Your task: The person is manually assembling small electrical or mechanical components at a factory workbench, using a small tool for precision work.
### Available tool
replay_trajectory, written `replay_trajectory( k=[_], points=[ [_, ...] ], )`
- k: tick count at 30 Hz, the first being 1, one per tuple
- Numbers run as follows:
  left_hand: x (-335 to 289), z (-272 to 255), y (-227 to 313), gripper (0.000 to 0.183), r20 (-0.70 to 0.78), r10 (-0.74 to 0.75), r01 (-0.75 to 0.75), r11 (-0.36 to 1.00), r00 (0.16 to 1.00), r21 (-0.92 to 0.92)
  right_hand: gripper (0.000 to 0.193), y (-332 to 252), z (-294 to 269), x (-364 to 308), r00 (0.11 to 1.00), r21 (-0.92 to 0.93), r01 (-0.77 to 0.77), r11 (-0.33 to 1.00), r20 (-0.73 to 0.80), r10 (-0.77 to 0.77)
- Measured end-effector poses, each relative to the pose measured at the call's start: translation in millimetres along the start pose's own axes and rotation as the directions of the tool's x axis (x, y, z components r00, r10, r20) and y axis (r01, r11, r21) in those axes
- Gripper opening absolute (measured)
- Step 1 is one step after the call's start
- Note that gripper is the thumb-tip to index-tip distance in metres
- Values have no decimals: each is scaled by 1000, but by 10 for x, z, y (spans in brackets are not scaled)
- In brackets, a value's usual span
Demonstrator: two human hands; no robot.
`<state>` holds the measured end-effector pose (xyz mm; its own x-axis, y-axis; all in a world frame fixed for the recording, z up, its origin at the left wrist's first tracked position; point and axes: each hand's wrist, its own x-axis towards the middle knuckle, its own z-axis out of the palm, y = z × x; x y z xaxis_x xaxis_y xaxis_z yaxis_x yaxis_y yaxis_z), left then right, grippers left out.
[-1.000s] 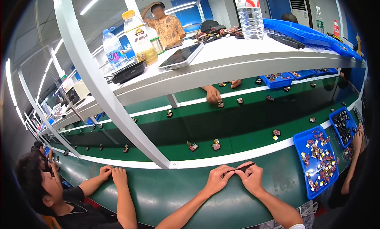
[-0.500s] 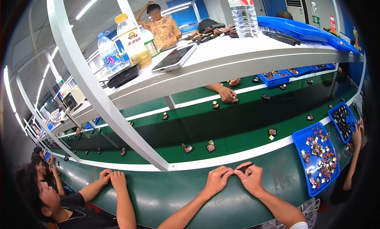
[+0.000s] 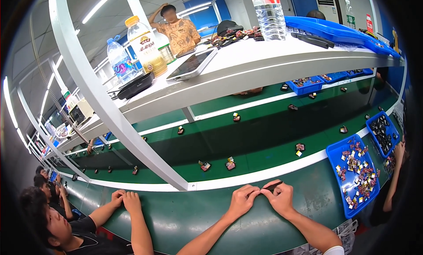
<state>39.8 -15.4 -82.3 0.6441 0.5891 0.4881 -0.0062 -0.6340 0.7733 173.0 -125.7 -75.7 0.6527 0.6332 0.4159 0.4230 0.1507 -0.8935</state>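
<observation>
Over the green worktop (image 3: 185,219), my two hands meet fingertip to fingertip. My right hand (image 3: 280,199) is closed on a thin black plastic piece (image 3: 275,185), whose narrow end sticks out above the fingers. My left hand (image 3: 243,200) is pinched, its thumb and forefinger against the right fingertips; whatever lies between them is hidden. Just beyond, on the green conveyor belt (image 3: 255,160), small black parts with red and yellow-white pieces stand apart, among them one assembly (image 3: 230,163) and another (image 3: 205,166).
To the right, a blue tray (image 3: 331,167) holds many small assemblies; another blue tray (image 3: 374,135) holds black parts. A white post (image 3: 119,114) rises at left of centre. A shelf (image 3: 238,81) with bottles and a phone spans above. Co-worker's hands (image 3: 125,200) are at left.
The assemblies on the belt have shifted slightly to the left. A co-worker's hand across the belt has drawn back under the shelf. My hands have barely moved.
</observation>
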Motion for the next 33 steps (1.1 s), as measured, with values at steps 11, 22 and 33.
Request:
replay_trajectory(
  k=[11, 22, 33],
  points=[
    [-3, -5, -9, 10, 18, -19, 19, 1000, 1000, 9, 17, 4, -7, 6, 1000, -9, -6, 1000, 18, 6],
    [7, -15, -23, 11, 41, -46, 45, 999, 998, 27, 17, 17, -7, 21, 999, -34, -18, 999, 38, 20],
    [1, 5, -52, 9, 14, -20, 20, 1000, 1000, 3, 17, -5, -11, 24, 999, -28, -22, 999, 47, 23]
  ],
)
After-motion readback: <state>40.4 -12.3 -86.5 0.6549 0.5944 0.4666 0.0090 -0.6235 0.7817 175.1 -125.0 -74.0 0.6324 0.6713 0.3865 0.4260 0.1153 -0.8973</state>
